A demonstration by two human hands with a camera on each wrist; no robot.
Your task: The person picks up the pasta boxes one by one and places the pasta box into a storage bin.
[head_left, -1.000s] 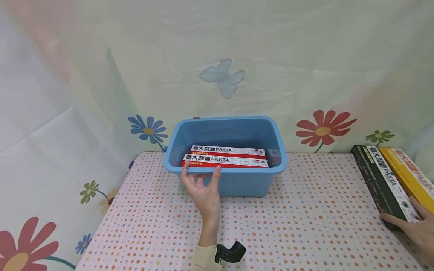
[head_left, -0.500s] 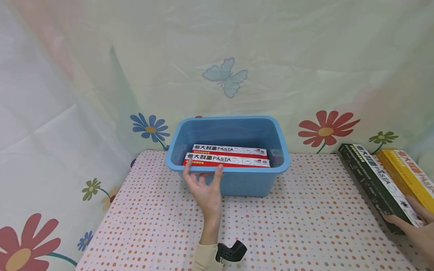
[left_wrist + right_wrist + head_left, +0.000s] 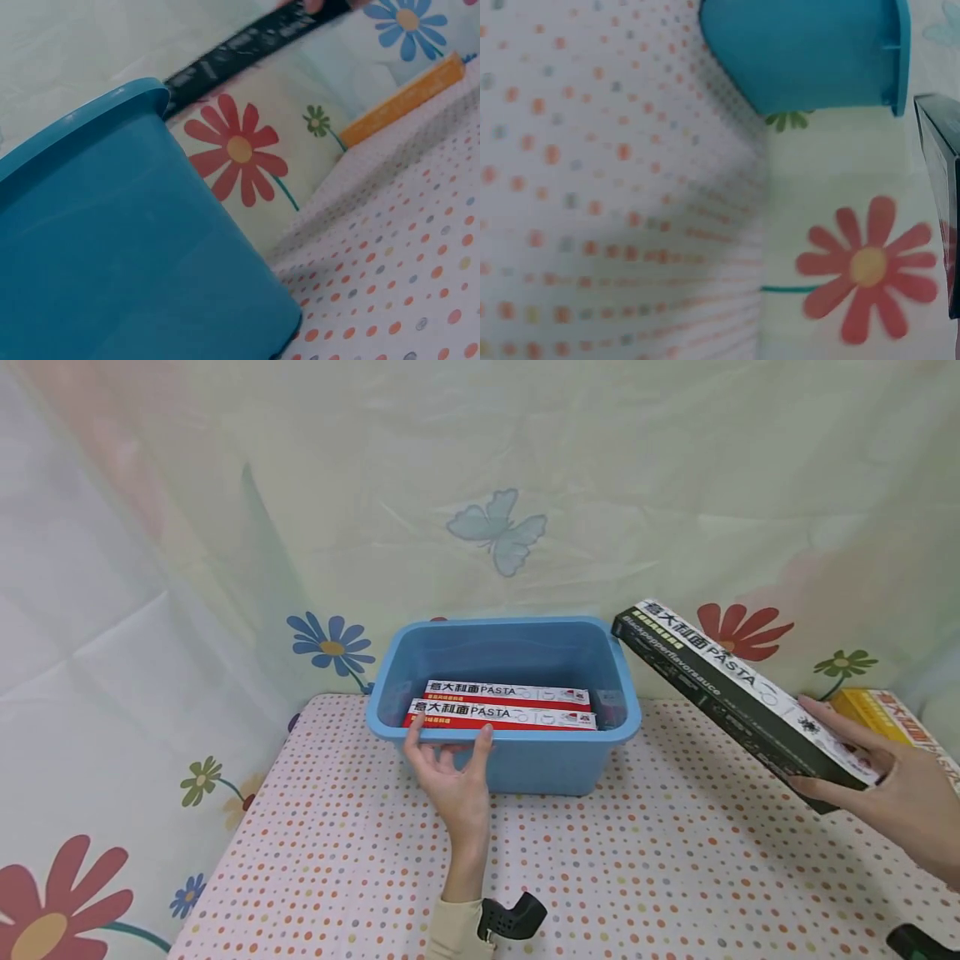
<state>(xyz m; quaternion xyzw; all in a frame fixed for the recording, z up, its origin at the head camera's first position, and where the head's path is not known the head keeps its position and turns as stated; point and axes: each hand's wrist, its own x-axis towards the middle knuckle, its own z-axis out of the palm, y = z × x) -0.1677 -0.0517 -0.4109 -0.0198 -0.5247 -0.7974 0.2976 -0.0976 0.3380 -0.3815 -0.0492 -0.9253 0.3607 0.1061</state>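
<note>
A blue plastic bin (image 3: 600, 739) stands at the back middle of the dotted table and holds two red-and-white pasta boxes (image 3: 498, 716) lying flat. My left hand (image 3: 448, 768) grips the bin's near rim, fingers hooked over the edge. My right hand (image 3: 885, 785) holds a long black pasta box (image 3: 735, 689) by its near end, lifted off the table and tilted, its far end beside the bin's right rim. The black pasta box (image 3: 255, 45) shows above the blue bin (image 3: 120, 247) in the left wrist view, and the same box (image 3: 941, 195) at the right edge of the right wrist view.
A yellow pasta box (image 3: 892, 718) lies on the table at the far right, by the flowered backdrop. The yellow box (image 3: 401, 101) also appears in the left wrist view. The dotted tablecloth (image 3: 637, 868) spreads in front of the bin. The table's left edge drops off near the flower print.
My right hand has lifted the black pasta box off the table and swung it up and left toward the bin. The left hand has stayed on the bin's rim.
</note>
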